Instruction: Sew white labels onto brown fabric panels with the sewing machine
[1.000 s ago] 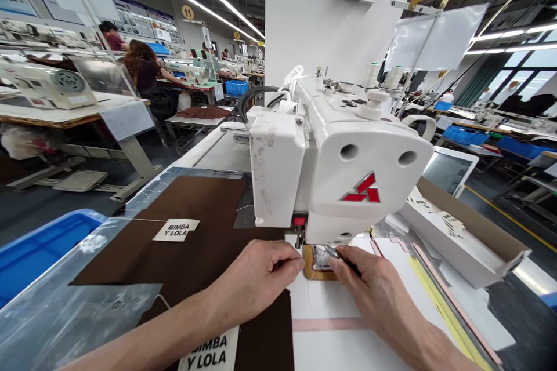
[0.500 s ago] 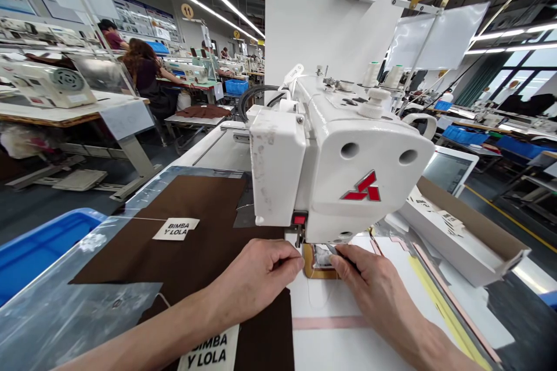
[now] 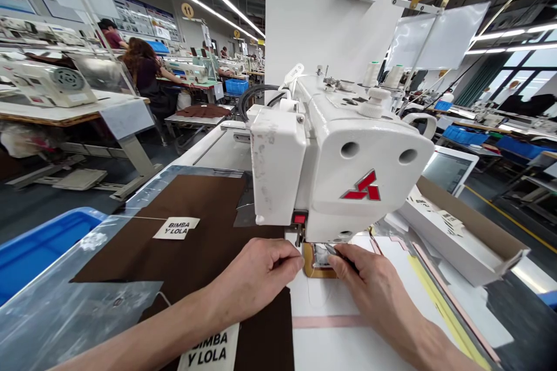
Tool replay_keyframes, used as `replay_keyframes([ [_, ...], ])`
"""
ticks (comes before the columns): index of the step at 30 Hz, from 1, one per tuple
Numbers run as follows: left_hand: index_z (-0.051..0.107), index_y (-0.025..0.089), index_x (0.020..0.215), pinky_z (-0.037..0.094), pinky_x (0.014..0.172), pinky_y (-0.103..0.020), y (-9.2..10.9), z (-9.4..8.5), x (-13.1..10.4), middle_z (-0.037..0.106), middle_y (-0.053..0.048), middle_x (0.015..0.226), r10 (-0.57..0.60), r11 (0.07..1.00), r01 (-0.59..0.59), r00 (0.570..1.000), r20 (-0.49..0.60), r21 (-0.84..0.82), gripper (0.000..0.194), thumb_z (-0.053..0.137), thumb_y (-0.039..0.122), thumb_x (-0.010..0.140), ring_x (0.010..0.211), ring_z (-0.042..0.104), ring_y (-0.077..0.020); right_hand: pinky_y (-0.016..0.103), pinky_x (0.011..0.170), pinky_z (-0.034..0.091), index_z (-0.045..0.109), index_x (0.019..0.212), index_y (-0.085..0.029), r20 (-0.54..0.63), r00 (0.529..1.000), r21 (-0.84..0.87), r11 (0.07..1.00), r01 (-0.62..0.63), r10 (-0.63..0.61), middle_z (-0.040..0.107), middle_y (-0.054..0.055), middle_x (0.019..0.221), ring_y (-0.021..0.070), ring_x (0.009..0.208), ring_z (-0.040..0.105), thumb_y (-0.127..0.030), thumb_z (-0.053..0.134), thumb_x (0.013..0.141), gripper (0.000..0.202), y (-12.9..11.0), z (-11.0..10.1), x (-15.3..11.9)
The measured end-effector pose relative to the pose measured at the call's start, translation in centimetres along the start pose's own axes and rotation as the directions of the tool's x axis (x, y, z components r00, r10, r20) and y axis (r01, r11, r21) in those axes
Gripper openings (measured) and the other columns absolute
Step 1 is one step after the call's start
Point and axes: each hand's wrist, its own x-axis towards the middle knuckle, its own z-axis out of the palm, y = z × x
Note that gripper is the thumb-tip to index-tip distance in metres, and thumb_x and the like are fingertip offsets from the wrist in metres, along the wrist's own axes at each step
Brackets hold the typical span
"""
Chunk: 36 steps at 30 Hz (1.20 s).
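Note:
Just left of the needle area of a white sewing machine (image 3: 369,156), my left hand (image 3: 267,272) has its fingers pinched; a fine thread seems to run from them, too thin to be sure. My right hand (image 3: 369,272) is closed on a small dark tool (image 3: 331,250), whose tip is over the brown-edged frame (image 3: 319,272) under the machine head. A loose white thread curves on the white plate in front. Brown fabric (image 3: 204,203) lies under my left forearm, with a BIMBA Y LOLA label (image 3: 176,228) on it and another label (image 3: 211,351) nearer.
An open box (image 3: 474,243) of labels sits at the right, beside a tablet-like screen (image 3: 450,168). A blue bin (image 3: 52,243) stands at the left edge. Farther back, other people (image 3: 145,69) sit at sewing tables.
The tip of the dark tool in my right hand has shifted slightly left over the frame. My left hand has hardly moved.

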Motion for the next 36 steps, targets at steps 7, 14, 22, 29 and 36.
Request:
replay_keyframes([
  [7, 0.070, 0.022, 0.079, 0.038, 0.060, -0.024, -0.08, -0.01, 0.04, 0.062, 0.005, 0.074, 0.011, 1.000, -0.011, 1.000, 0.000, 0.010, 0.030, 0.056, 0.036, 0.101, 0.069, 0.056, -0.0132, 0.030, 0.058, 0.031, 0.051, 0.079, -0.025, 0.001, 1.000, 0.030, 0.999, 0.023, -0.023, 0.053, -0.002, 0.070, 0.0165, 0.061, 0.044, -0.049, 0.044, 0.104, 0.035, -0.11, -0.06, -0.23],
  [14, 0.071, 0.022, 0.081, 0.039, 0.060, -0.024, -0.08, 0.01, 0.02, 0.063, 0.005, 0.075, 0.012, 1.000, -0.012, 1.000, 0.000, 0.010, 0.030, 0.055, 0.036, 0.102, 0.070, 0.057, -0.0132, 0.030, 0.058, 0.030, 0.050, 0.079, -0.025, 0.003, 1.000, 0.019, 1.000, 0.017, -0.017, 0.053, -0.003, 0.069, 0.0167, 0.061, 0.044, -0.050, 0.044, 0.104, 0.036, -0.07, -0.17, -0.17],
  [22, 0.071, 0.021, 0.079, 0.038, 0.060, -0.025, 0.07, -0.02, -0.03, 0.063, 0.005, 0.074, 0.013, 1.000, -0.013, 1.000, -0.001, 0.014, 0.031, 0.056, 0.036, 0.101, 0.070, 0.058, -0.0134, 0.029, 0.060, 0.034, 0.056, 0.084, -0.026, 0.000, 0.999, 0.017, 0.999, 0.033, -0.033, 0.057, -0.003, 0.074, 0.0165, 0.063, 0.048, -0.051, 0.044, 0.105, 0.035, -0.05, 0.00, -0.17],
  [29, 0.072, 0.021, 0.081, 0.037, 0.058, -0.025, -0.03, -0.02, -0.05, 0.062, 0.003, 0.074, 0.004, 1.000, -0.005, 1.000, 0.004, 0.009, 0.031, 0.055, 0.037, 0.102, 0.069, 0.057, -0.0141, 0.030, 0.059, 0.035, 0.061, 0.089, -0.025, -0.026, 0.999, 0.014, 0.999, 0.031, -0.031, 0.060, -0.001, 0.074, 0.0175, 0.063, 0.051, -0.052, 0.043, 0.105, 0.035, 0.33, 0.36, -0.21],
  [36, 0.071, 0.019, 0.080, 0.037, 0.059, -0.025, 0.32, -0.15, -0.03, 0.061, 0.003, 0.073, 0.006, 1.000, -0.006, 1.000, 0.012, 0.011, 0.033, 0.054, 0.037, 0.101, 0.068, 0.055, -0.0142, 0.030, 0.061, 0.038, 0.063, 0.093, -0.025, -0.037, 0.998, -0.025, 0.999, 0.048, -0.049, 0.065, 0.001, 0.079, 0.0194, 0.068, 0.058, -0.049, 0.042, 0.106, 0.034, 0.51, 0.53, -0.03],
])
